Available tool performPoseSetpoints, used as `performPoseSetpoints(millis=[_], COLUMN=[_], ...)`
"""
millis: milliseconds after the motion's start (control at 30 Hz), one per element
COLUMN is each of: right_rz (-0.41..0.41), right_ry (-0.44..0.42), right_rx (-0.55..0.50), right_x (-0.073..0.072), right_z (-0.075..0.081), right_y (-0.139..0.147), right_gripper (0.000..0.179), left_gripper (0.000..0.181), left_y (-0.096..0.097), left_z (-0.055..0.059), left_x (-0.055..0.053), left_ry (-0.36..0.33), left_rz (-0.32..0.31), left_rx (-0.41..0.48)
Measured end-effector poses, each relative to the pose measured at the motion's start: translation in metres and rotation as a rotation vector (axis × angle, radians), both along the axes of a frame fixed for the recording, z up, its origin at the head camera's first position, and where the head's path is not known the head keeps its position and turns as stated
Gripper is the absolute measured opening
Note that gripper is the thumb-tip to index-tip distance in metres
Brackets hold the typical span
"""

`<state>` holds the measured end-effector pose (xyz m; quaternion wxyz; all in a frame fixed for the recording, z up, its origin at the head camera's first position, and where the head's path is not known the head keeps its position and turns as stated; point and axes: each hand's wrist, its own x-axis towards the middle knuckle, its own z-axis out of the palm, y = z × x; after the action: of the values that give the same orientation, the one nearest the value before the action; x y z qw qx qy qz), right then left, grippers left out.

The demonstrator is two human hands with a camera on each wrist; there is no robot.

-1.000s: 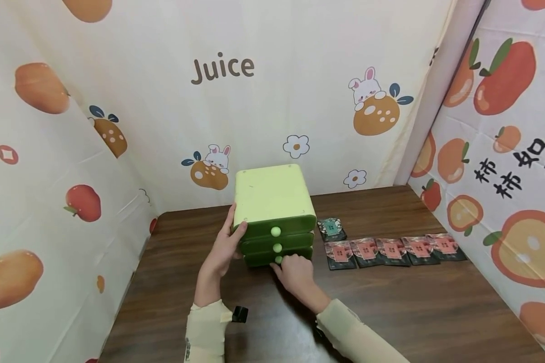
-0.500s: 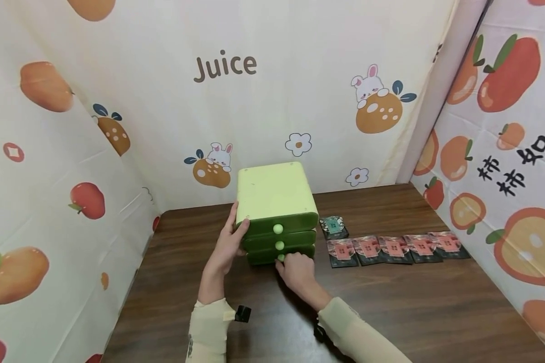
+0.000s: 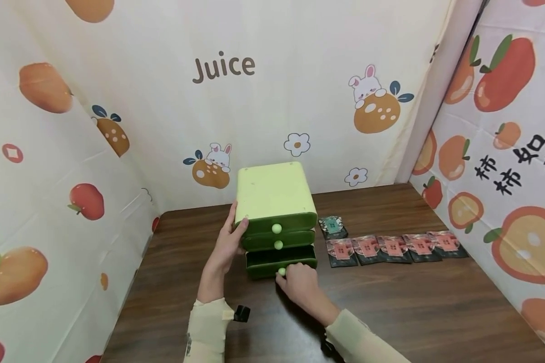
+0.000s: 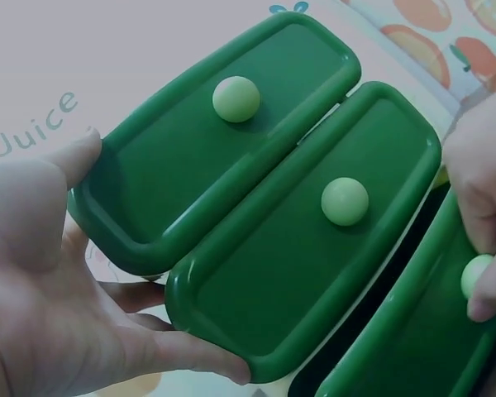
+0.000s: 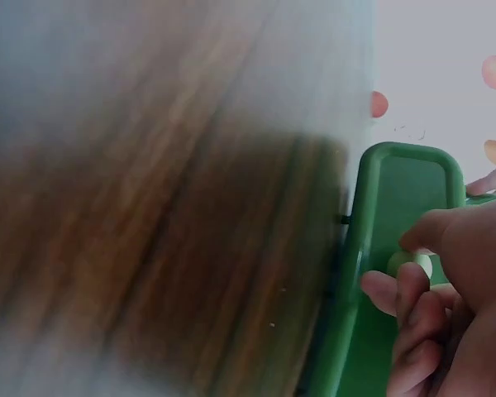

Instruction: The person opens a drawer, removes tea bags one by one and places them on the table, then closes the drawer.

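A small three-drawer cabinet with a pale green top and dark green drawer fronts stands on the table. My left hand grips its left side, thumb at the top front edge and fingers spread along the side. Two drawers sit closed; the bottom drawer juts out at the front, its dark inside partly showing. My right hand pinches that drawer's round pale green knob between thumb and fingers. The left wrist view shows the upper two knobs, the top knob and middle knob, untouched.
Several flat red-and-black packets lie in an overlapping row to the right of the cabinet. A teal-and-black packet lies behind the row's left end. Fruit-printed cloth hangs around the dark wooden table.
My right hand has drawn the bottom drawer toward me by its knob, so a gap into the drawer now shows. The left hand stays at the cabinet's side.
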<state>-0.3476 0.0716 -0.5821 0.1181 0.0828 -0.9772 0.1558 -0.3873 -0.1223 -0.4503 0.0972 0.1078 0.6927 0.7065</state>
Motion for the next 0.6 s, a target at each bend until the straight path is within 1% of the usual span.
performPoseSetpoints(millis=[233,367,500,600], right_rz=[0.01,0.027,0.031,0.038], right_ry=[-0.044,-0.109,-0.157,-0.186], right_rx=[0.026,0.042,0.055,0.061], right_x=[0.011,0.018,0.025,0.032], right_z=[0.003,0.005,0.006,0.009], right_y=[0.004,0.003,0.003,0.003], right_gripper=[0.06,0.06,0.061,0.061], left_gripper=[0.07,0.07,0.069,0.068], left_y=[0.001,0.0,-0.001,-0.002], left_z=[-0.003,-0.005,-0.013,-0.022], left_x=[-0.001,0.0,-0.007,-0.013], left_ry=[0.001,-0.016,-0.02,0.002], left_rz=[-0.001,0.004,0.009,0.021], left_rx=[0.009,0.013,0.008,0.001])
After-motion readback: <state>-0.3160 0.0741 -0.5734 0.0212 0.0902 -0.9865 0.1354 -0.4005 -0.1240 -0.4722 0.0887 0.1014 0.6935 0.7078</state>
